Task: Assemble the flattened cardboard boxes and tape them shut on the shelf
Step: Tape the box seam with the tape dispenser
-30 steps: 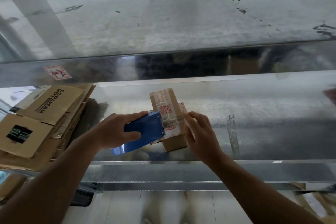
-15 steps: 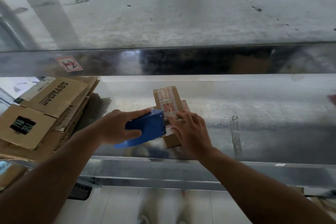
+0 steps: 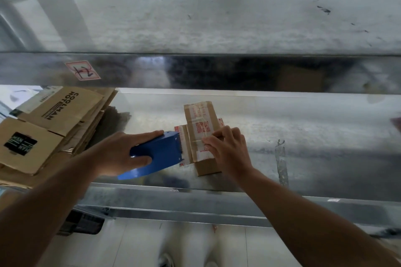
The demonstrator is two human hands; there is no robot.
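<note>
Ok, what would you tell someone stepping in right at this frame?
Left hand grips the blue tape dispenser, its mouth at the small box on the metal shelf. Right hand presses the tape down on the box top. Box folded up, tape partly on. To do: cut the tape, smooth it, then the flattened boxes stacked at the left.

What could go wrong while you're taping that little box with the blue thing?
The blue tape dispenser in the left hand sits right against the small box, close to the right hand pressing the tape down; its front edge might nick those fingers.
Only that hand steadies the box on the slick metal shelf, so a pull could slide it and wrinkle the tape.
</note>
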